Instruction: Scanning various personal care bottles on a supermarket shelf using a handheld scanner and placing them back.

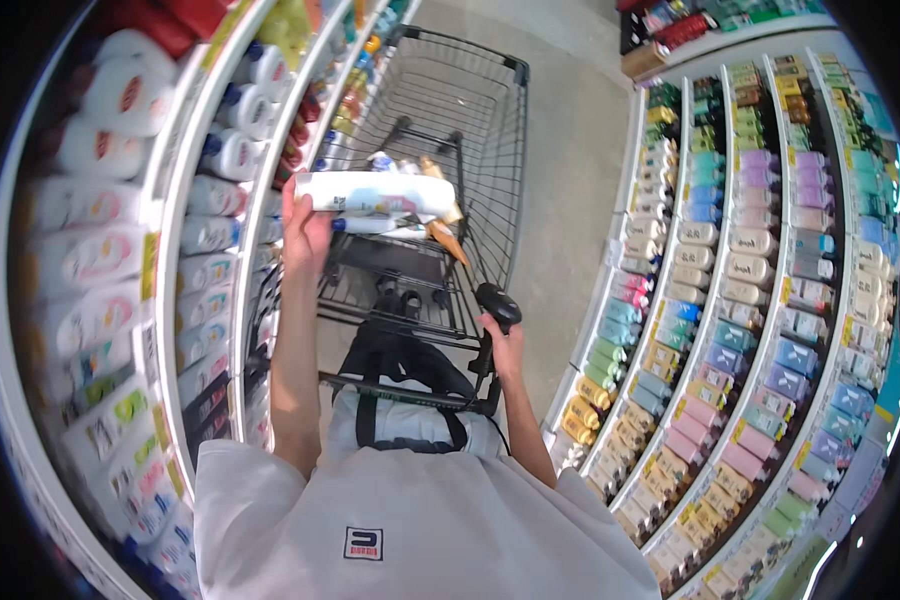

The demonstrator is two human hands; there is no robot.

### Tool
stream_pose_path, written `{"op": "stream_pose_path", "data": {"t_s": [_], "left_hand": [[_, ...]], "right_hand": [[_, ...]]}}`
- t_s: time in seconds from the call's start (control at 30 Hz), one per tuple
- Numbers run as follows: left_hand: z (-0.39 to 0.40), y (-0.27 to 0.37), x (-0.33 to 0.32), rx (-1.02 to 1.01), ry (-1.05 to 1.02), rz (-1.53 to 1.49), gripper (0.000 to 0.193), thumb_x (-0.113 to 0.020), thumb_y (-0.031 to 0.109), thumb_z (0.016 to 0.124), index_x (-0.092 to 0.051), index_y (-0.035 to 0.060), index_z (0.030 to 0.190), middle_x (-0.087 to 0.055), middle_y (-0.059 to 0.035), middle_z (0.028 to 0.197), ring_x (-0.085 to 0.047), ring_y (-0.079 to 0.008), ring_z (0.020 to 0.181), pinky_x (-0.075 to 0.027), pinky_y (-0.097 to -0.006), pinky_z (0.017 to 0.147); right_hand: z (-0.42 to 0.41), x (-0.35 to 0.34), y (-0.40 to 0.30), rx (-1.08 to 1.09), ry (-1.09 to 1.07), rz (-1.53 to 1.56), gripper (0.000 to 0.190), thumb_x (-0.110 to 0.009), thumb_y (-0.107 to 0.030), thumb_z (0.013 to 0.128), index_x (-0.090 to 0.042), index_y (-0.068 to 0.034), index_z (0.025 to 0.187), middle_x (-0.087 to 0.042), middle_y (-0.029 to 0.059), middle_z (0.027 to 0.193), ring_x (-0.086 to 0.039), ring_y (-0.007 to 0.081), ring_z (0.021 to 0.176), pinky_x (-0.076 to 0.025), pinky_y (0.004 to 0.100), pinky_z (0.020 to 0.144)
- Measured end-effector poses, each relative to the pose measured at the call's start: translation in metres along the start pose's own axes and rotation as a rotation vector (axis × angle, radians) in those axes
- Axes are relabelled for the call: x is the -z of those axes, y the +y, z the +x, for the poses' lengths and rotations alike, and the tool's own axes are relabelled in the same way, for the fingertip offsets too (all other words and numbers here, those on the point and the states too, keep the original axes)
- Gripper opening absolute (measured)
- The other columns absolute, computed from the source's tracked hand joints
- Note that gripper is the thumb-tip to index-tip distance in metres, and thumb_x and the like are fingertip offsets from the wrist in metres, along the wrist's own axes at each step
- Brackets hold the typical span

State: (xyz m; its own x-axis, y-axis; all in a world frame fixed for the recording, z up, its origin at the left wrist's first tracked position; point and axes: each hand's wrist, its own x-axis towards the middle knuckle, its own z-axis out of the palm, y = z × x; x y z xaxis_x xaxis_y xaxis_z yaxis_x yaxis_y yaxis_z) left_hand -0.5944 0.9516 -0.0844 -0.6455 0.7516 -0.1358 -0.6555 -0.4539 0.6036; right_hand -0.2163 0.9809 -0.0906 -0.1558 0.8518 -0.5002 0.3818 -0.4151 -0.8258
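Observation:
My left hand [307, 232] grips one end of a white plastic bottle [390, 193] with a printed label, held lying sideways above the shopping cart. In my right hand [505, 346] is a black handheld barcode scanner [498, 304], at the right rear of the cart. The black wire shopping cart [499, 172] stands directly before me. Beneath the held bottle, several bottles and tubes lie in it, among them a slim white bottle [367, 225] and an orange-brown tube [448, 240]. The held bottle partly hides them.
Close on my left, a shelf unit [169, 247] carries large white bottles [94, 251]. To the right, across the grey floor [570, 165], another shelf unit [679, 292] holds rows of colourful pump bottles [754, 169]. The cart's handle bar [412, 395] crosses in front of my waist.

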Motion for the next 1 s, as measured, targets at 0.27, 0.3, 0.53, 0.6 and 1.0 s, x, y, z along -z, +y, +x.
{"op": "stream_pose_path", "data": {"t_s": [0.27,0.3,0.53,0.6,1.0], "left_hand": [[-0.07,0.003,-0.046,0.577,-0.36,-1.153,0.057,-0.056,0.031,0.095,-0.04,0.0006,0.141,-0.041,-0.0064,0.094,-0.044,-0.0133,0.073,-0.045,-0.0283,0.066],[-0.078,0.002,-0.041,0.628,-0.469,-1.104,0.055,-0.053,0.03,0.096,-0.041,-0.0005,0.139,-0.039,-0.0071,0.092,-0.042,-0.0138,0.07,-0.044,-0.0271,0.062],[-0.13,-0.003,-0.05,0.709,-0.496,-0.752,0.05,-0.046,0.042,0.099,-0.041,0.0009,0.128,-0.038,-0.009,0.087,-0.04,-0.0141,0.066,-0.042,-0.0267,0.055],[-0.139,0.002,-0.056,0.657,-0.455,-0.654,0.05,-0.043,0.044,0.1,-0.042,0.0027,0.128,-0.041,-0.0093,0.087,-0.04,-0.0137,0.066,-0.042,-0.0263,0.053],[-0.172,0.017,-0.036,0.502,-0.427,-0.642,0.054,-0.041,0.049,0.099,-0.047,0.0033,0.128,-0.041,-0.01,0.088,-0.042,-0.0163,0.067,-0.042,-0.0274,0.052]], "right_hand": [[-0.029,0.006,-0.04,0.228,-0.307,0.127,0.023,-0.073,-0.016,0.085,-0.068,0.001,0.099,-0.068,0.0025,0.077,-0.062,0.0114,0.07,-0.049,0.0277,0.066],[-0.036,0.008,-0.046,0.211,-0.471,0.151,0.019,-0.073,-0.014,0.085,-0.068,0.001,0.095,-0.067,0.0005,0.073,-0.062,0.0099,0.065,-0.049,0.0263,0.062],[-0.12,0.001,-0.137,0.636,-0.907,-0.303,0.031,-0.079,-0.011,0.065,-0.062,0.003,0.087,-0.066,0.0194,0.078,-0.065,0.0345,0.074,-0.05,0.0386,0.069],[-0.125,-0.005,-0.14,0.706,-0.877,-0.358,0.026,-0.077,-0.008,0.063,-0.06,0.003,0.078,-0.063,0.0214,0.073,-0.062,0.0397,0.071,-0.049,0.0398,0.064],[-0.129,0.001,-0.131,0.704,-0.911,-0.443,0.027,-0.076,-0.013,0.065,-0.062,0.003,0.08,-0.062,0.0204,0.071,-0.061,0.0381,0.068,-0.048,0.0385,0.063]]}}
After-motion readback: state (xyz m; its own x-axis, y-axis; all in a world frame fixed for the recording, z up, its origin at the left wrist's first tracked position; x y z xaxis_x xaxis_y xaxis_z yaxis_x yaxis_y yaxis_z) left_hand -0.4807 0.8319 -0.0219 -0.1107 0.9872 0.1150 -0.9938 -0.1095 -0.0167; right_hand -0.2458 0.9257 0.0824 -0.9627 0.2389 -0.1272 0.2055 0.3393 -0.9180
